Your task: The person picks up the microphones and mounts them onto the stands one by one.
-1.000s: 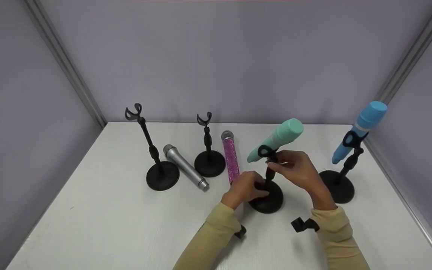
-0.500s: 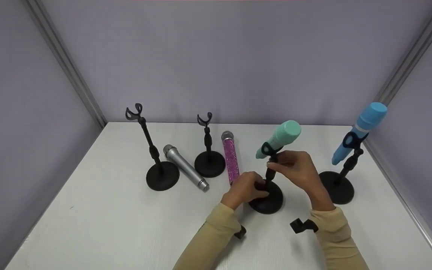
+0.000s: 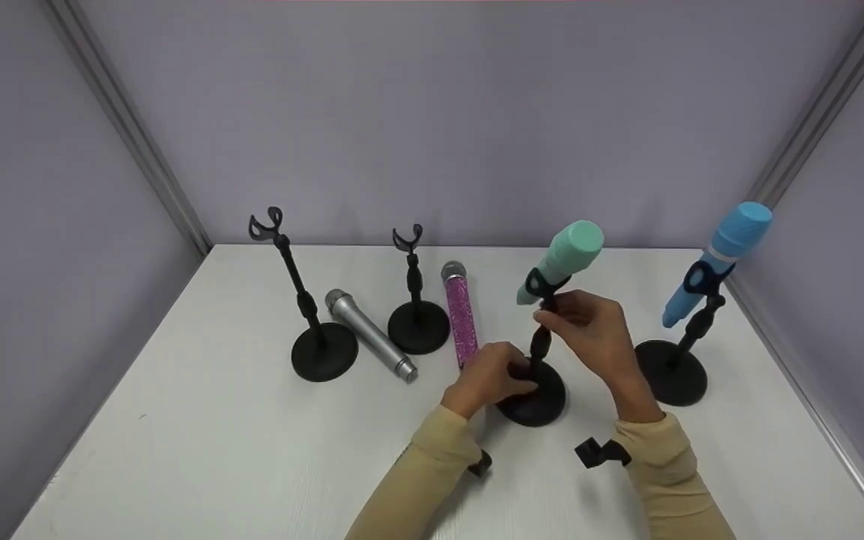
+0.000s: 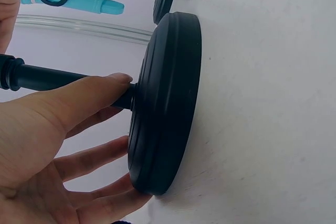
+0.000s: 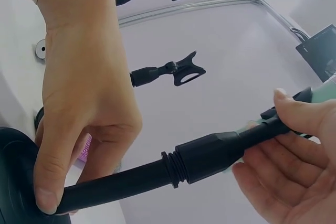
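My left hand (image 3: 486, 377) grips the foot of a black microphone stand (image 3: 537, 405), its thumb and fingers round the lowest part of the pole. In the left wrist view, other fingers touch the round base (image 4: 167, 103). With thumb and fingers, my right hand (image 3: 591, 334) pinches the upper pole just under the clip. A mint-green microphone (image 3: 574, 249) sits tilted in that clip, head up and toward the right. The right wrist view shows the pole (image 5: 210, 156) between both hands, with a ringed collar midway.
A blue microphone (image 3: 738, 229) rests in another stand (image 3: 672, 375) at the right. Two stands with bare clips (image 3: 325, 352) (image 3: 418, 328) stand to the left. A silver microphone (image 3: 370, 335) and a glittery pink microphone (image 3: 460, 311) lie on the white table (image 3: 237, 450).
The mint-green microphone has turned to point more toward the camera, then risen with its clip. My right hand has moved up slightly, and more pole shows below it. My left hand stays put.
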Available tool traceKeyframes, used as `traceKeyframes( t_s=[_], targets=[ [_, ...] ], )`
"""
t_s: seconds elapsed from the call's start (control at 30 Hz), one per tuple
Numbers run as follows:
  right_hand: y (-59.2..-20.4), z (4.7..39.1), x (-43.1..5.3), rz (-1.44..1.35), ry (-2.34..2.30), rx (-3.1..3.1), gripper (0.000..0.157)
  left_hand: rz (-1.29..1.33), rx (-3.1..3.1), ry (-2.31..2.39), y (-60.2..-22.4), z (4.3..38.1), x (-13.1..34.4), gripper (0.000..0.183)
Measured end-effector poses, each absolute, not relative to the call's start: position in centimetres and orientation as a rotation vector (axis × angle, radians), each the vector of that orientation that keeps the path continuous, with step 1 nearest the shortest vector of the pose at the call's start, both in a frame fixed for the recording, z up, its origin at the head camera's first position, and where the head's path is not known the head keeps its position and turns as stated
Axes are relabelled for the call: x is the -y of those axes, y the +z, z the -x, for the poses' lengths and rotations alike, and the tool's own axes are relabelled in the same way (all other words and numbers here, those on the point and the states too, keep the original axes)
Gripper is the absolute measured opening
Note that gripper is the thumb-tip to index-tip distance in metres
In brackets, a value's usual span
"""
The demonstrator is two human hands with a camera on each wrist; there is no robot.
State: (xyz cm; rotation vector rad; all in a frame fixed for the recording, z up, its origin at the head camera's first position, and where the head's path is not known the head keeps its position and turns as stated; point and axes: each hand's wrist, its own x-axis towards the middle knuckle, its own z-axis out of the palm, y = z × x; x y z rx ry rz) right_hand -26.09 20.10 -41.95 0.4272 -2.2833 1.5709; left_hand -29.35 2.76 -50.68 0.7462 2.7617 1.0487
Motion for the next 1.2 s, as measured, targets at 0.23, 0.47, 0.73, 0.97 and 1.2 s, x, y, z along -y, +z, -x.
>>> traceKeyframes(
  t_s=[0.23, 0.47, 0.73, 0.97, 1.2],
  targets=[
    [-41.7, 26.0, -19.6, -0.367, 1.576, 2.239, 0.016, -0.731, -2.747, 1.057, -50.8, 29.5, -2.8, 0.027],
    [-40.9, 25.9, -19.5, -0.306, 1.554, 2.216, 0.017, -0.711, -2.745, 1.035, -50.6, 29.5, -2.9, 0.029],
    [-39.7, 25.9, -19.2, -0.309, 1.507, 2.189, 0.018, -0.689, -2.752, 1.018, -50.7, 29.3, -2.8, 0.031],
    [-37.8, 26.0, -19.3, -0.316, 1.464, 2.208, 0.021, -0.699, -2.749, 1.030, -50.8, 29.4, -2.9, 0.027],
    [-37.0, 26.0, -19.4, -0.394, 1.466, 2.257, 0.021, -0.682, -2.769, 1.024, -50.9, 29.3, -2.9, 0.032]
  ],
)
